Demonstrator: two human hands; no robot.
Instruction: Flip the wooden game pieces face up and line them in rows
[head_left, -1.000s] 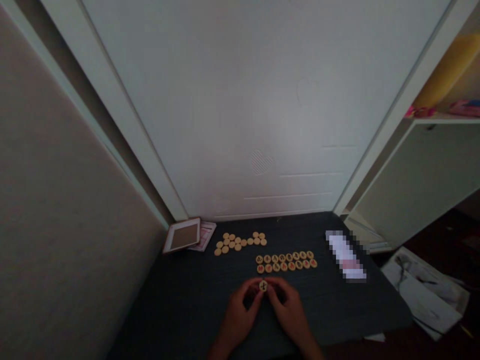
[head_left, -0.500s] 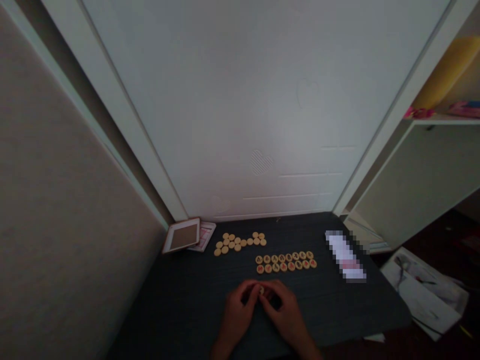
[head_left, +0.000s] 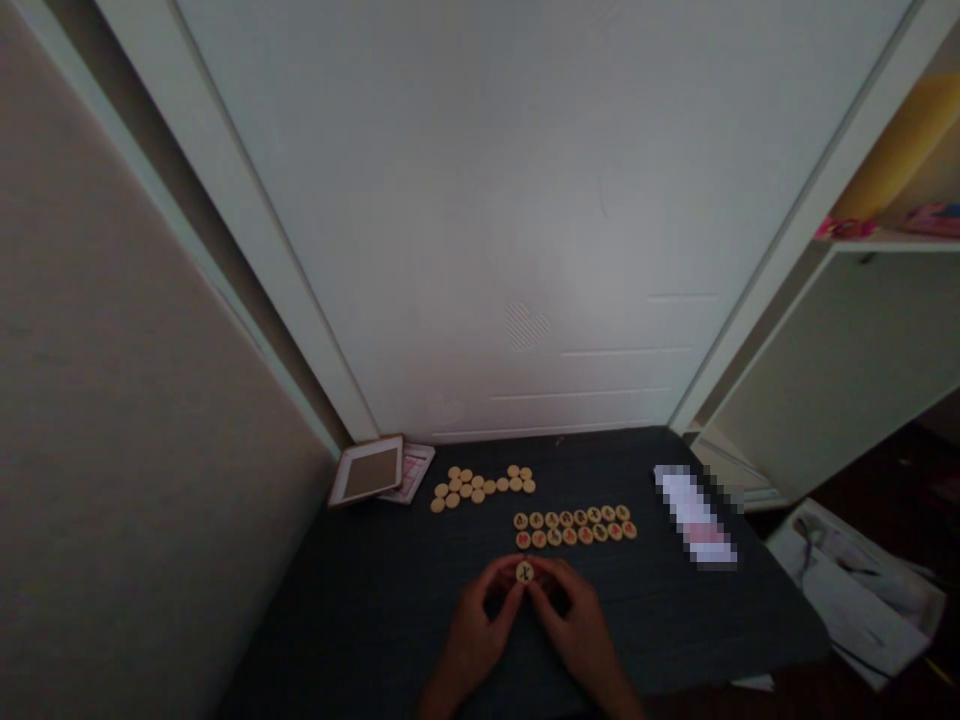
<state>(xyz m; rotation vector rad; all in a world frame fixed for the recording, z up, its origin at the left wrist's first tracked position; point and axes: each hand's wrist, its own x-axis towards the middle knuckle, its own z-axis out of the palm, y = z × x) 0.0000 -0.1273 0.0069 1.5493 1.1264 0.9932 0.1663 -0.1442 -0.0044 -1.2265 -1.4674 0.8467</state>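
Just in front of the two rows of pieces (head_left: pixel 570 536), near their left end, the left hand (head_left: pixel 480 617) and the right hand (head_left: pixel 574 615) held one round piece (head_left: pixel 524 572), fingertips pinched close on its edge. It looked light tan, with a black mark.

Counting 1 left hand (head_left: pixel 484 614), 1 right hand (head_left: pixel 568 614), 1 marked disc (head_left: pixel 524 572) pinched in both. Also got 16 face-up discs (head_left: pixel 567 518), 2 rows of 8, plus 15 blank-topped discs (head_left: pixel 490 487) in a loose cluster: 32 all told. Then 1 brown-centred flat frame (head_left: pixel 369 474), 1 pink-printed flat piece (head_left: pixel 418 470) partly beneath, 1 pixelated item (head_left: pixel 691 515), 1 dark tabletop (head_left: pixel 375 600).
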